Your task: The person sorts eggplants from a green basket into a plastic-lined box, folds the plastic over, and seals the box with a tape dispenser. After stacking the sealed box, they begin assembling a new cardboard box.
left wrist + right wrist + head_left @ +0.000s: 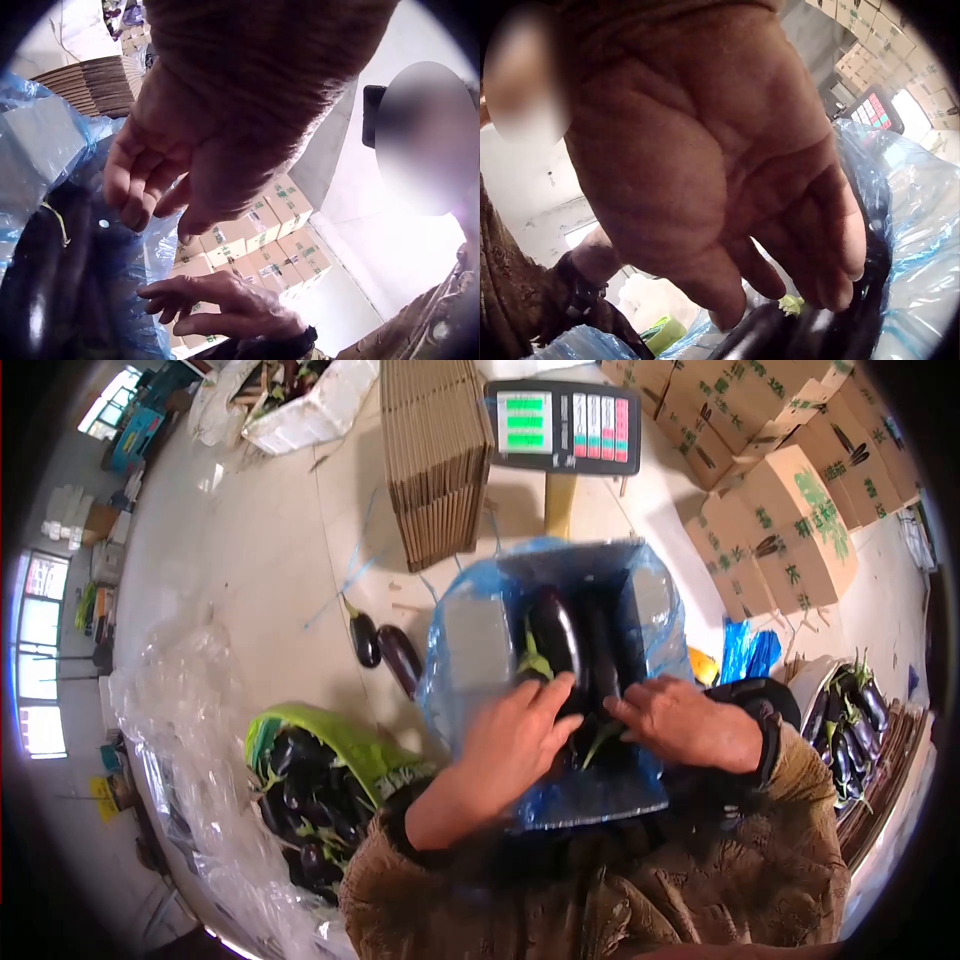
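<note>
A carton lined with a blue plastic bag [470,640] stands in front of me and holds several dark purple eggplants [555,635]. My left hand [520,735] lies on the near end of one eggplant with its fingers fairly straight. In the left wrist view that left hand [157,180] hovers over the eggplants [45,277], loosely relaxed and holding nothing. My right hand [680,720] reaches in beside it, fingers extended onto the eggplants. The right wrist view shows the right hand [810,255] spread just above an eggplant [780,337] inside the blue liner [922,247].
Behind the carton are a scale display [562,425] and a stack of flat cardboard [435,455]. Printed cartons [790,520] are piled at the far right. Two loose eggplants [385,645] lie on the floor at left, near a green sack of eggplants [310,780]. Another crate of eggplants [850,725] stands at right.
</note>
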`<action>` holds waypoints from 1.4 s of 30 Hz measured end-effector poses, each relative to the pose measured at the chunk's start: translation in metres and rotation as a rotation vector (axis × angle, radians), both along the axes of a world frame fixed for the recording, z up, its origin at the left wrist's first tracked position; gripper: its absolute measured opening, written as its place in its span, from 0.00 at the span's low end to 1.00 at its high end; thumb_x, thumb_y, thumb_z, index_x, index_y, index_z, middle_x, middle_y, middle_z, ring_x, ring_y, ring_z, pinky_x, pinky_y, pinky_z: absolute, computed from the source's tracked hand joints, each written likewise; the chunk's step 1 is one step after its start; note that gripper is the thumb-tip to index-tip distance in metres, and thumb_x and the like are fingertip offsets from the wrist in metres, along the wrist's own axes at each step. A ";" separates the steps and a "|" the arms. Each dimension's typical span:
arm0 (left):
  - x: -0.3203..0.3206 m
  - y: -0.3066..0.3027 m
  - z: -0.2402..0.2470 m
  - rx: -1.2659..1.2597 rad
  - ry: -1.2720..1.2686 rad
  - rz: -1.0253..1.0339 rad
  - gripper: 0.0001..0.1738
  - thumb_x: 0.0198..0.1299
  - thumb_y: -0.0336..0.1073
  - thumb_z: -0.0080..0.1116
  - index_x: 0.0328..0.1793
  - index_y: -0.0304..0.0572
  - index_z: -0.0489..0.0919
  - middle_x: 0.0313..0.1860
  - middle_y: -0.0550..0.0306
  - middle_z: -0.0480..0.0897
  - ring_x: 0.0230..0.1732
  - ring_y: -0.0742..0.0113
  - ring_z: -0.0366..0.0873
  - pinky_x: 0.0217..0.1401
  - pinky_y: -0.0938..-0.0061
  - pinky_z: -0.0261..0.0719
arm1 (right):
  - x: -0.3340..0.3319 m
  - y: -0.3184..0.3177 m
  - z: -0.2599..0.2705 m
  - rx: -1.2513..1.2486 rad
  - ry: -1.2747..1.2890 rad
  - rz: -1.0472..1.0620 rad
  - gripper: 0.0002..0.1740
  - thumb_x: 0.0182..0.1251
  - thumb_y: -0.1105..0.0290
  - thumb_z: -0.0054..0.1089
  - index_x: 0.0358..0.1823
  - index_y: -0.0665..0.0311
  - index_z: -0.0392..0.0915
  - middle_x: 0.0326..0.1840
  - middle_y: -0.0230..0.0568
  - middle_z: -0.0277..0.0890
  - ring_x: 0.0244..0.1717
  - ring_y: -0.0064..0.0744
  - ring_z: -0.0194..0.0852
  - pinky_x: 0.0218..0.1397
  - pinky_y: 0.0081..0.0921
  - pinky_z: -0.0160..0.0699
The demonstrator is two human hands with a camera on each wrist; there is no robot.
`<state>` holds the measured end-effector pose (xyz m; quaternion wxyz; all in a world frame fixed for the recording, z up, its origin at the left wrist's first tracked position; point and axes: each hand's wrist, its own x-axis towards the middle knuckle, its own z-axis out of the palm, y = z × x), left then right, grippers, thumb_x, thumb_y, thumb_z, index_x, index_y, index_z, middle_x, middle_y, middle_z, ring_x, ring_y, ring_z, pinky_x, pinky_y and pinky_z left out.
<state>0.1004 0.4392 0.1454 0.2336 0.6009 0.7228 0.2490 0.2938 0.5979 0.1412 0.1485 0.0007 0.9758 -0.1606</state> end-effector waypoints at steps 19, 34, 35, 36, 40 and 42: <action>-0.076 -0.014 -0.036 0.014 -0.031 0.421 0.27 0.61 0.47 0.61 0.60 0.36 0.79 0.40 0.42 0.86 0.47 0.50 0.84 0.55 0.62 0.79 | 0.008 -0.005 0.014 -0.242 -0.067 -0.098 0.22 0.64 0.66 0.65 0.56 0.69 0.76 0.47 0.53 0.80 0.48 0.58 0.79 0.50 0.45 0.78; 0.083 -0.041 0.025 0.088 0.007 -0.333 0.38 0.50 0.48 0.73 0.66 0.41 0.74 0.53 0.49 0.80 0.55 0.52 0.76 0.60 0.62 0.75 | 0.170 0.140 0.020 -0.648 -0.019 -0.985 0.32 0.69 0.47 0.58 0.63 0.64 0.75 0.51 0.40 0.81 0.51 0.30 0.78 0.57 0.29 0.77; 0.094 -0.045 0.018 0.051 0.097 -0.357 0.39 0.49 0.47 0.73 0.66 0.40 0.73 0.48 0.50 0.79 0.53 0.52 0.75 0.58 0.63 0.74 | 0.190 0.148 -0.007 -0.696 -0.049 -0.973 0.32 0.69 0.48 0.58 0.64 0.65 0.75 0.51 0.40 0.82 0.50 0.31 0.79 0.56 0.29 0.77; 0.097 -0.048 0.008 -0.010 0.115 -0.351 0.39 0.49 0.45 0.70 0.68 0.41 0.71 0.48 0.49 0.78 0.53 0.51 0.74 0.57 0.61 0.73 | 0.207 0.147 -0.038 -0.745 -0.080 -0.961 0.31 0.69 0.48 0.58 0.64 0.65 0.75 0.50 0.40 0.82 0.50 0.32 0.79 0.55 0.29 0.77; 0.105 -0.043 -0.033 -0.177 0.299 -0.256 0.12 0.49 0.33 0.61 0.41 0.41 0.79 0.37 0.53 0.79 0.40 0.50 0.79 0.43 0.61 0.79 | 0.249 0.101 -0.088 -0.878 0.417 -0.748 0.30 0.69 0.48 0.57 0.59 0.66 0.76 0.48 0.39 0.81 0.48 0.33 0.78 0.52 0.28 0.76; 0.110 -0.044 -0.036 -0.013 0.330 -0.223 0.08 0.47 0.33 0.60 0.35 0.42 0.77 0.33 0.54 0.78 0.37 0.51 0.80 0.40 0.61 0.79 | 0.252 0.099 -0.091 -0.870 0.432 -0.750 0.29 0.69 0.48 0.57 0.59 0.66 0.76 0.48 0.39 0.81 0.48 0.33 0.78 0.52 0.28 0.76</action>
